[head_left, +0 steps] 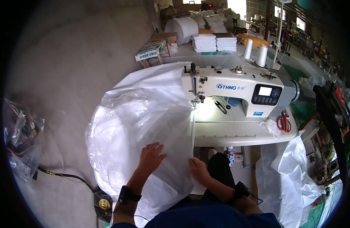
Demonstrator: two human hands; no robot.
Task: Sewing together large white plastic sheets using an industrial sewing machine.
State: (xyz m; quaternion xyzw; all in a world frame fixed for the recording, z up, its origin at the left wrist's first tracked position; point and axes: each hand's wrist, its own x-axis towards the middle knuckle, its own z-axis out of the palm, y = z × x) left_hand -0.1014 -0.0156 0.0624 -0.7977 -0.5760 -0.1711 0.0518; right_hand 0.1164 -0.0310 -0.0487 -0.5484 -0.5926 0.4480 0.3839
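A large white plastic sheet (144, 117), glossy and crumpled along its left side, covers the left part of the sewing table and hangs toward my lap. My left hand (152, 155) lies on it with fingers spread. At the sheet's right edge, my right hand (199, 170) has its fingers closed on the border. That edge runs straight up to the needle area of a white sewing machine (228, 85), whose lamp is lit. The needle itself is too small to make out.
Red-handled scissors (284, 124) lie at the table's right end, near a crumpled white scrap (271, 127). Two thread cones (261, 56) stand behind the machine. Farther back are white stacks (204, 43) and a big roll (181, 29). White plastic (292, 167) hangs at right.
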